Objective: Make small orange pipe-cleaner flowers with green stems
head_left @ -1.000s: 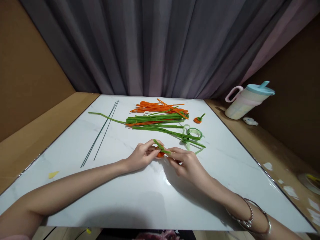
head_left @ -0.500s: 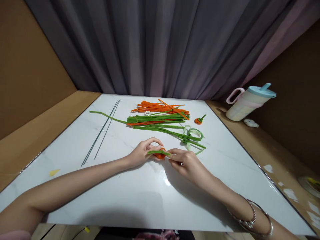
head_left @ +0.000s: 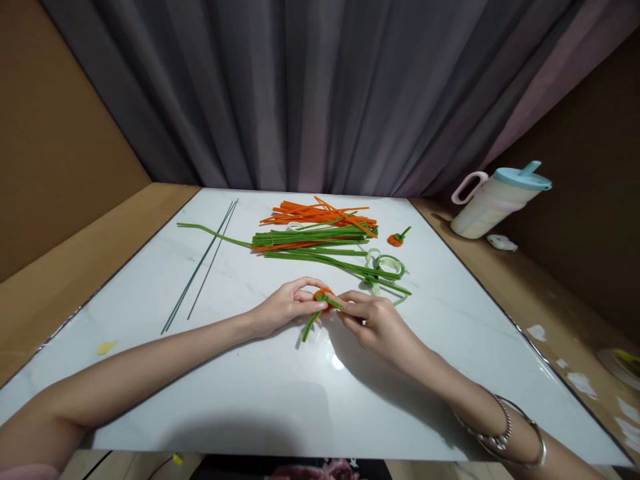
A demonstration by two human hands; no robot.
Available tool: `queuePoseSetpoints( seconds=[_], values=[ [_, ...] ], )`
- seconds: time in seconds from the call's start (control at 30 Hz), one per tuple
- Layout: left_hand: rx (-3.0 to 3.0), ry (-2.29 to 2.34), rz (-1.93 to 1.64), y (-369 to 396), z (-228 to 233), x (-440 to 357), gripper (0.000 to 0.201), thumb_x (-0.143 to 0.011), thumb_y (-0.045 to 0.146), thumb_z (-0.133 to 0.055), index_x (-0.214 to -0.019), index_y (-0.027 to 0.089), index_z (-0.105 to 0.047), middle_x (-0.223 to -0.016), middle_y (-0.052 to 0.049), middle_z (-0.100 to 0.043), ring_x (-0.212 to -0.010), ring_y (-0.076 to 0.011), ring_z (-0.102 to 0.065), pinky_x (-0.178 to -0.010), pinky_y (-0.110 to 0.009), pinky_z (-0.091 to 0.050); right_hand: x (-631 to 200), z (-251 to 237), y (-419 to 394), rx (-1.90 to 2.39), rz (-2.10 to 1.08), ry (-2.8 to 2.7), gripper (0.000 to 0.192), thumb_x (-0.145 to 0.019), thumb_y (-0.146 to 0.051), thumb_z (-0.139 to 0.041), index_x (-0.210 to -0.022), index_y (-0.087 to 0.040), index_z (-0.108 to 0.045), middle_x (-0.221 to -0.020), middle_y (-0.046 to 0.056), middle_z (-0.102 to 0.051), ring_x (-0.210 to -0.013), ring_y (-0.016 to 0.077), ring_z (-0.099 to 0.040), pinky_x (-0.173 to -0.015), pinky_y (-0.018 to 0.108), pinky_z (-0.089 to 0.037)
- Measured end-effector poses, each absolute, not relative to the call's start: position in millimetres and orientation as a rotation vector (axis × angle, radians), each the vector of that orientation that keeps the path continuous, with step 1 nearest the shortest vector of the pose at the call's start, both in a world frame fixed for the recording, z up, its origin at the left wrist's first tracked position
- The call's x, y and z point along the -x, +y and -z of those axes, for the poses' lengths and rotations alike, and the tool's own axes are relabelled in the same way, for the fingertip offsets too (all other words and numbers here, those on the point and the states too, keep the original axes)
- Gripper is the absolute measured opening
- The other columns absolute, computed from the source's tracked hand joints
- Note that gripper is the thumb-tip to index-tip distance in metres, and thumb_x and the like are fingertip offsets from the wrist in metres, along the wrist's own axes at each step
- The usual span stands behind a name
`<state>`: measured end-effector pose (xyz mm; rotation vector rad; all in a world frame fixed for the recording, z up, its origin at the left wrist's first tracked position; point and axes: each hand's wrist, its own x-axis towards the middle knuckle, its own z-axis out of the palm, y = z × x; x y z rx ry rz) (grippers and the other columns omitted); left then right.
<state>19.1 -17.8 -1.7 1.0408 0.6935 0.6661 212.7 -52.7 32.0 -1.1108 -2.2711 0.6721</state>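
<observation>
My left hand pinches a small orange pipe-cleaner pumpkin above the near middle of the table. A green pipe cleaner lies across its top, one end hanging down toward me. The other end is between the fingertips of my right hand, closed at the pumpkin's right side. Part of the pumpkin is covered by my fingers. A finished-looking orange pumpkin with a green stem rests farther back on the right.
Behind my hands lie green pipe cleaners and orange pipe cleaners. Rolled green tape is at their right. Thin dark wires lie left on the white table. A tumbler stands beyond the right edge.
The green pipe cleaner lay sideways across the pumpkin; its left end now points down toward me. The orange pumpkin has tilted so its top shows more. Both hands stay in nearly the same place.
</observation>
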Motion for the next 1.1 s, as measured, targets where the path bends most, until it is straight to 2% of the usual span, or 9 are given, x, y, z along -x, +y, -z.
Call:
queuePoseSetpoints(
  seconds=[0.17, 0.33, 0.47, 0.63, 0.73, 0.83, 0.93, 1.0, 1.1],
  values=[
    [-1.026, 0.706, -0.654, -16.1, 4.1, -19.1, 0.039, -0.074, 0.026, -0.072, -0.107, 0.014, -0.055, -0.073, -0.005, -0.071, -0.058, -0.0106, -0.061, -0.059, -0.022, -0.043, -212.2, -30.5, -50.8, 1.095, -0.675, -2.233, 0.031, -0.079, -0.003, -0.044, -0.082, -0.017, -0.071, -0.084, 0.005, -0.067, -0.07, 0.0125, -0.06, -0.063, 0.023, -0.044],
    [-0.979, 0.723, -0.66, -15.3, 4.6, -18.8, 0.04, -0.072, 0.026, -0.073, -0.106, 0.012, -0.058, -0.07, -0.006, -0.07, -0.064, -0.0129, -0.064, -0.067, -0.024, -0.045, -214.1, -30.0, -49.6, 1.133, -0.63, -2.254, 0.028, -0.081, -0.005, -0.046, -0.081, -0.016, -0.071, -0.076, 0.004, -0.065, -0.063, 0.011, -0.056, -0.057, 0.021, -0.041],
    [-0.931, 0.672, -0.677, -15.7, 2.9, -20.3, 0.035, -0.074, 0.024, -0.072, -0.105, 0.009, -0.063, -0.076, -0.007, -0.07, -0.068, -0.0126, -0.064, -0.074, -0.027, -0.047, -213.6, -30.8, -51.2, 1.105, -0.604, -2.276, 0.028, -0.082, -0.005, -0.044, -0.082, -0.015, -0.071, -0.073, 0.005, -0.063, -0.063, 0.0115, -0.055, -0.058, 0.022, -0.04],
    [-0.924, 0.674, -0.693, -15.3, -0.1, -22.2, 0.03, -0.075, 0.021, -0.07, -0.102, 0.007, -0.066, -0.07, -0.006, -0.068, -0.063, -0.0109, -0.062, -0.069, -0.025, -0.047, -212.1, -33.7, -51.8, 1.177, -0.636, -2.297, 0.03, -0.085, -0.011, -0.041, -0.086, -0.014, -0.071, -0.07, 0.005, -0.06, -0.06, 0.0116, -0.053, -0.056, 0.023, -0.039],
    [-0.938, 0.665, -0.709, -14.5, -0.5, -21.6, 0.028, -0.075, 0.021, -0.07, -0.1, 0.008, -0.068, -0.07, -0.006, -0.068, -0.062, -0.0104, -0.062, -0.065, -0.023, -0.047, -212.1, -38.9, -53.0, 1.245, -0.754, -2.295, 0.031, -0.085, -0.014, -0.042, -0.1, -0.014, -0.069, -0.069, 0.004, -0.06, -0.052, 0.01, -0.05, -0.053, 0.023, -0.039],
    [-0.925, 0.667, -0.71, -12.6, -0.1, -19.5, 0.027, -0.077, 0.021, -0.068, -0.1, 0.008, -0.068, -0.076, -0.008, -0.069, -0.063, -0.0097, -0.062, -0.064, -0.02, -0.048, -215.6, -46.6, -54.0, 1.374, -0.966, -2.216, 0.041, -0.086, -0.018, -0.042, -0.126, -0.014, -0.054, -0.07, 0.001, -0.063, -0.039, 0.0073, -0.042, -0.048, 0.023, -0.039],
    [-0.873, 0.676, -0.689, -9.7, -0.2, -17.0, 0.024, -0.08, 0.019, -0.065, -0.1, 0.006, -0.068, -0.088, -0.012, -0.07, -0.065, -0.0094, -0.063, -0.065, -0.019, -0.05, -226.3, -50.9, -48.9, 1.496, -1.083, -2.145, 0.047, -0.087, -0.022, -0.041, -0.133, -0.015, -0.043, -0.081, 0.003, -0.066, -0.036, 0.0066, -0.043, -0.046, 0.023, -0.04],
    [-0.821, 0.689, -0.656, -7.9, -0.9, -15.6, 0.021, -0.082, 0.016, -0.061, -0.098, 0.005, -0.068, -0.094, -0.015, -0.07, -0.066, -0.0091, -0.063, -0.067, -0.018, -0.051, -236.7, -48.5, -41.1, 1.583, -0.948, -2.167, 0.042, -0.087, -0.021, -0.041, -0.129, -0.015, -0.047, -0.085, 0.005, -0.067, -0.042, 0.0092, -0.051, -0.05, 0.024, -0.042],
    [-0.756, 0.703, -0.608, -6.2, -2.4, -14.4, 0.02, -0.086, 0.014, -0.055, -0.097, 0.003, -0.068, -0.101, -0.018, -0.069, -0.065, -0.0086, -0.064, -0.067, -0.016, -0.052, -250.3, -38.3, -28.4, 1.741, -0.541, -2.279, 0.026, -0.087, -0.017, -0.04, -0.108, -0.014, -0.057, -0.073, 0.005, -0.064, -0.059, 0.0151, -0.057, -0.054, 0.024, -0.039]
  ],
)
